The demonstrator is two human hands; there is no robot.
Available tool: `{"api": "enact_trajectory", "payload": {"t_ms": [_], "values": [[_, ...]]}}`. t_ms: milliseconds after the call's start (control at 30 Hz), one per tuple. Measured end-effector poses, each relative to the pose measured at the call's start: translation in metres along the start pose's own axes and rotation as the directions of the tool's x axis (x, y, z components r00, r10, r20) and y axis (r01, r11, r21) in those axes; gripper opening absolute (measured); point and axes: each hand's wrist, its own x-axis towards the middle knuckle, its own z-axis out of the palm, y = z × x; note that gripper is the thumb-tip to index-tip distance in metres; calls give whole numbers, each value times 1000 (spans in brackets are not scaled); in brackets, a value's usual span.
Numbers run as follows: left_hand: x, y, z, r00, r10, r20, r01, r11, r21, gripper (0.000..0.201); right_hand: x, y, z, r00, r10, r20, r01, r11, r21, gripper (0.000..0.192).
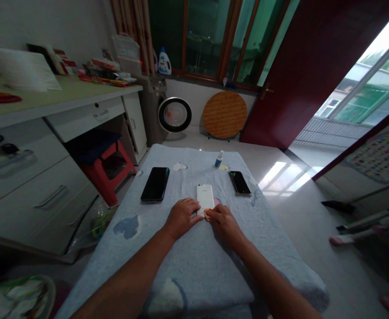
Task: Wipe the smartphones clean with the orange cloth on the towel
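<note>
A white smartphone (205,195) lies back side up on the cloth-covered table, its far end pointing away from me. My left hand (182,215) grips its left edge near the lower end, thumb along the bottom. In the fingers of my right hand (225,222) is a small orange cloth (209,214), pressed on the phone's lower right part. A large black smartphone (155,184) rests to the left, screen up. To the right lies a smaller dark smartphone (240,183), and beyond it stands a small spray bottle (218,160) with a white cap.
A light blue patterned cloth (177,177) covers the table. Left are a desk (91,104) with drawers and a red stool (109,164). Behind stand a washing machine with its round door (175,114) open and a round wooden tabletop (225,114). A dark red door (300,75) is at right.
</note>
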Motion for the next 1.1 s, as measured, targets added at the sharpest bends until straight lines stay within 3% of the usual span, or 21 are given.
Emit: {"api": "enact_trajectory", "payload": {"t_ms": [200,367,500,667,1100], "values": [[0,2,-1,998,-47,52,48,998,-30,25,43,22,7,978,204,-45,-208,966,-155,26],[2,1,-2,995,-42,91,46,998,-47,24,82,28,6,958,286,8,-271,916,-297,28],[3,1,-2,992,-40,116,44,999,-32,26,110,30,4,949,296,111,-223,876,-427,29],[3,4,-3,990,-55,133,57,998,-9,27,136,33,6,945,264,191,-153,876,-456,28],[2,2,0,992,-52,111,54,998,-21,25,162,11,21,933,68,354,77,922,-380,30]]}}
